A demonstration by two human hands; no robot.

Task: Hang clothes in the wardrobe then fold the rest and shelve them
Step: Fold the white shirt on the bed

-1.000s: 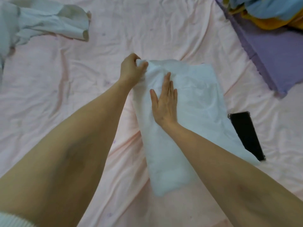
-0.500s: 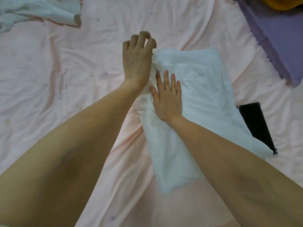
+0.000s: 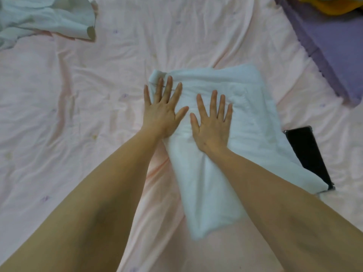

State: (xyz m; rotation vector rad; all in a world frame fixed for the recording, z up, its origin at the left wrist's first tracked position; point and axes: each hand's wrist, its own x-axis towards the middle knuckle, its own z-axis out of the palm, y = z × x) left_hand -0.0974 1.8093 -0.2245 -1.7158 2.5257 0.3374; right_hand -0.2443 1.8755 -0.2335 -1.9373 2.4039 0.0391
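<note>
From my head camera, both hands lie flat on the white garment point(image 3: 245, 118), which rests folded on the pink bed point(image 3: 98, 114). My left hand point(image 3: 164, 108) has its fingers spread and straight, pressing the garment's far left corner, with its little finger out over the sheet. My right hand point(image 3: 213, 122) is spread too, pressing just beside it, nearer the middle of the cloth. The garment's long axis runs from the far end under my palms back toward me, slightly to the right (its near end is blurred). A black phone point(image 3: 308, 154) touches its right edge. I judge the next fold brings the near end up toward my hands; more white clothes point(image 3: 45, 20) wait far left.
</note>
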